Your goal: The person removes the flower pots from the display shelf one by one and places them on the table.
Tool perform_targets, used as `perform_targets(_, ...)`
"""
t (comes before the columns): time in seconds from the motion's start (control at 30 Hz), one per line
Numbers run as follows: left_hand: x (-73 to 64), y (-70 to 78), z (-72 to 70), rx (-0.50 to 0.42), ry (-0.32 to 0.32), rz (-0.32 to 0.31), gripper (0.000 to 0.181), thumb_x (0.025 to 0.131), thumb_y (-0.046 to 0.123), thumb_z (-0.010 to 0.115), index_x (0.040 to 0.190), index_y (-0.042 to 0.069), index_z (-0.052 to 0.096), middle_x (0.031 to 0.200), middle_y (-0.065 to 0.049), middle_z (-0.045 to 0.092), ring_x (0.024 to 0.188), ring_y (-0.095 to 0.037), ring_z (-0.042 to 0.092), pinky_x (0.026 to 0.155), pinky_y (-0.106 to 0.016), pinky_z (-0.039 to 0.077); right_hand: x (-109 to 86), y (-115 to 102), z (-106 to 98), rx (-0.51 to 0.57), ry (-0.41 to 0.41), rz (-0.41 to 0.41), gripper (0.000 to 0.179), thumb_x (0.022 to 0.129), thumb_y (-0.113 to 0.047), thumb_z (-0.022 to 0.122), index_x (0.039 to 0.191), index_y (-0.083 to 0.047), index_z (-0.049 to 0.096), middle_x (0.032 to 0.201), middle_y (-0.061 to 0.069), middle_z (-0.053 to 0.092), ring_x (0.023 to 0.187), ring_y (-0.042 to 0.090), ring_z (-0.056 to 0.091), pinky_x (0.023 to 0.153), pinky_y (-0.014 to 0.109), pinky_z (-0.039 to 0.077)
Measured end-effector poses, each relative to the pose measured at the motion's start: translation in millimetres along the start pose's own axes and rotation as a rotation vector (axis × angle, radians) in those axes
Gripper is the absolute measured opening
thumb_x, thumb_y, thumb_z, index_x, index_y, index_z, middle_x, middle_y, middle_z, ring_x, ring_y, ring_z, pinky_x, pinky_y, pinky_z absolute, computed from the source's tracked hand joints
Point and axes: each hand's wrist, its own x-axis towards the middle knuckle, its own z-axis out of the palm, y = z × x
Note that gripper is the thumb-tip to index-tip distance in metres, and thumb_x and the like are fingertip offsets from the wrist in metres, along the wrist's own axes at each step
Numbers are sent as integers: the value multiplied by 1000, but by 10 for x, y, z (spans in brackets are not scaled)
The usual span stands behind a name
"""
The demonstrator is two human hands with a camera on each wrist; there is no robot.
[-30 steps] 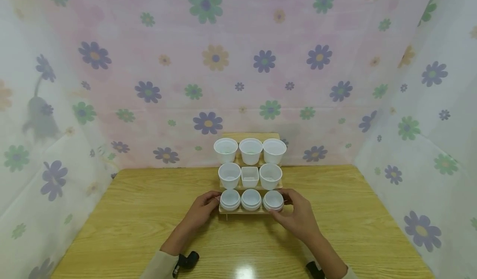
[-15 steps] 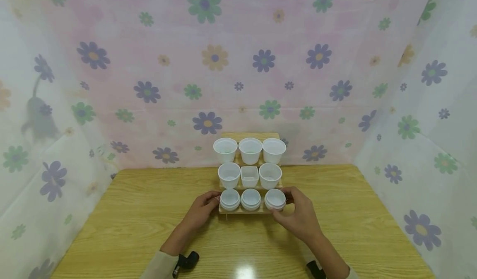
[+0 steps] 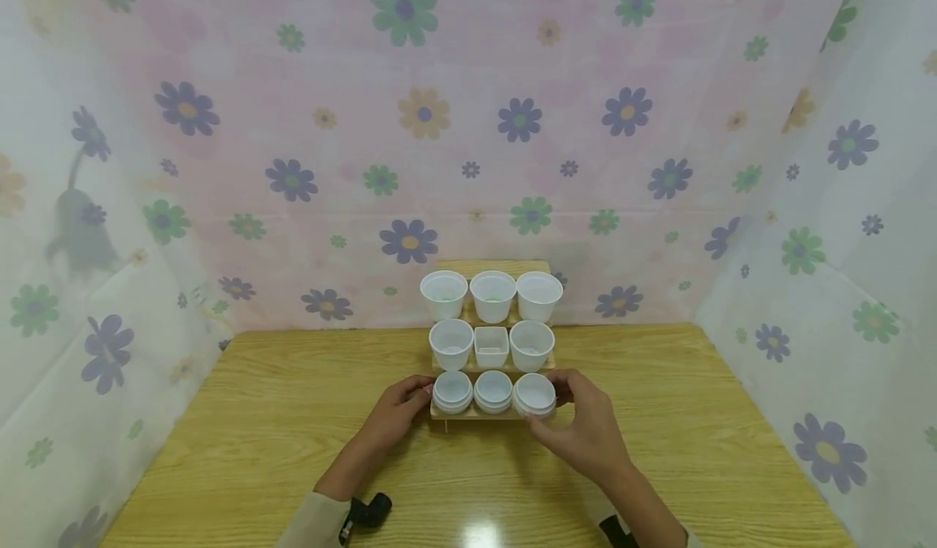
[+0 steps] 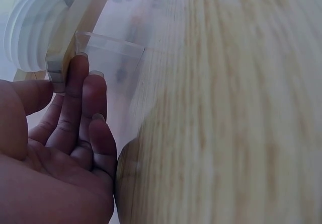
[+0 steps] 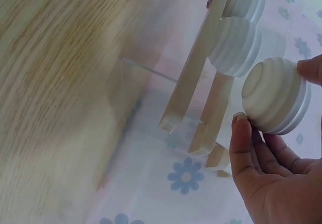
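Between the thumb and fingers of my right hand is a small white ribbed cup. In the right wrist view it shows tilted and apart from the front wooden step, at that step's right end. Two similar ribbed cups stand on the rest of this step. My left hand pinches the step's left end, thumb above and fingertips underneath. Clear side panels support the tiered stand.
On the middle step are two round white cups with a square one between them. Three larger round cups stand above. Behind the wooden table hangs a flowered cloth.
The cup in my right hand shifts slightly right, then back left toward the middle ribbed cup. My left hand keeps its place on the step's end.
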Motion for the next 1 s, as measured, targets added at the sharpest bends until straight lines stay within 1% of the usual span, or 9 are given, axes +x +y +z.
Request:
perform_targets(0.13, 13, -10, 13, -10, 3, -10, 31, 112, 22, 56, 136, 6, 69, 135, -10, 70, 128, -24, 63, 104, -38, 51, -5, -39, 12, 28, -13, -15, 57, 73, -8, 97, 121, -7, 66, 111, -4, 71, 94, 10, 68, 80, 36, 61)
perform_targets(0.27, 11, -15, 17, -19, 2, -12, 33, 112, 23, 57, 137, 4, 68, 135, -11, 71, 125, -24, 64, 104, -41, 51, -14, -64, 49, 55, -31, -28, 57, 72, -8, 98, 120, -7, 66, 110, -4, 71, 94, 10, 69, 81, 34, 61)
perform_targets(0.43, 15, -24, 8, -33, 4, -18, 35, 112, 25, 58, 138, 3, 67, 133, -11, 72, 120, -21, 67, 99, -36, 53, -31, -115, 120, 78, -53, -34, 56, 72, -11, 99, 117, -10, 67, 108, -6, 72, 92, 10, 70, 80, 33, 62)
perform_targets(0.57, 12, -2, 5, -49, -9, -12, 36, 112, 24, 57, 139, 2, 66, 135, -13, 71, 118, -19, 67, 96, -32, 53, -50, -156, 178, 95, -67, -46, 55, 71, -12, 99, 117, -12, 68, 106, -9, 71, 92, 9, 69, 78, 31, 61)
perform_targets(0.7, -1, 7, 9, -56, -10, -3, 36, 112, 23, 57, 139, 0, 66, 134, -15, 71, 117, -18, 68, 94, -30, 55, -64, -196, 236, 115, -82, -65, 57, 71, -12, 100, 118, -11, 68, 106, -7, 71, 91, 12, 68, 76, 33, 61)
perform_targets(0.77, -8, 11, 10, -52, -6, -3, 35, 112, 23, 57, 138, 1, 66, 134, -14, 71, 118, -18, 68, 94, -30, 55, -71, -225, 266, 116, -90, -60, 58, 71, -13, 100, 119, -11, 68, 106, -7, 71, 92, 13, 68, 76, 34, 61)
perform_targets(0.9, -17, 16, -3, -41, -11, 7, 36, 113, 23, 56, 139, 0, 65, 134, -15, 71, 120, -20, 68, 97, -33, 54, -92, -274, 332, 114, -116, -40, 58, 70, -13, 101, 117, -12, 67, 108, -8, 70, 94, 11, 67, 78, 33, 61)
perform_targets(1.0, -24, 22, -10, -43, -16, 0, 36, 113, 23, 56, 139, 0, 65, 134, -15, 71, 120, -20, 67, 99, -35, 54, -105, -295, 378, 122, -139, -58, 58, 71, -11, 100, 117, -10, 66, 109, -7, 70, 94, 10, 68, 78, 35, 61)
